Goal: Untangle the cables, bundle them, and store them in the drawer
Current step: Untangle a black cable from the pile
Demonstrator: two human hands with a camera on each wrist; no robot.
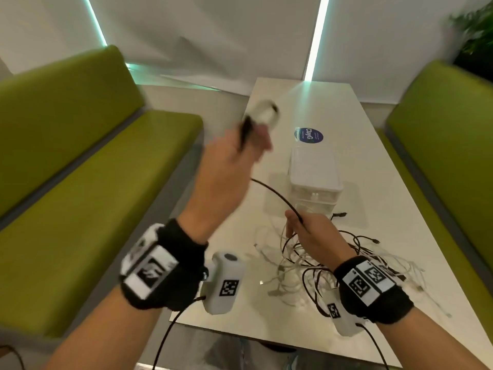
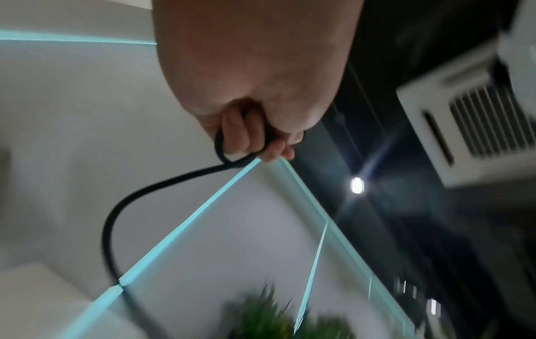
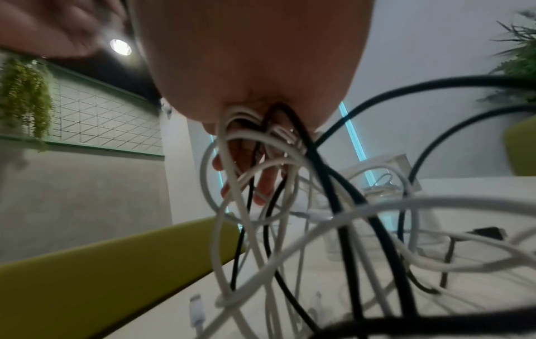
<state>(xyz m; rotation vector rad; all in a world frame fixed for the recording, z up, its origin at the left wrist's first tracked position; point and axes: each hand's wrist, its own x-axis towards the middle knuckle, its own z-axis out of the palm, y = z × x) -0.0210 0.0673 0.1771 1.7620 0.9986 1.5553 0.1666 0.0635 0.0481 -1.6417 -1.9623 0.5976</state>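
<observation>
A tangle of white and black cables (image 1: 314, 265) lies on the white table (image 1: 378, 198) near its front edge. My right hand (image 1: 294, 228) hovers just above the tangle and grips several white and black strands (image 3: 261, 123). My left hand (image 1: 250, 142) is raised over the table's left edge, its fingers (image 2: 238, 137) curled round one black cable (image 2: 121, 211). That black cable (image 1: 277, 196) arcs down from the left hand to the right hand. A blurred white and black shape (image 1: 262, 113) shows above the left fingers. The small white drawer unit (image 1: 314, 180) stands mid-table, behind the tangle.
Green upholstered benches flank the table, one on the left (image 1: 88, 188) and one on the right (image 1: 442, 145). A round blue sticker (image 1: 308, 135) sits on the tabletop behind the drawer unit. A green plant (image 1: 474, 30) stands at the far right.
</observation>
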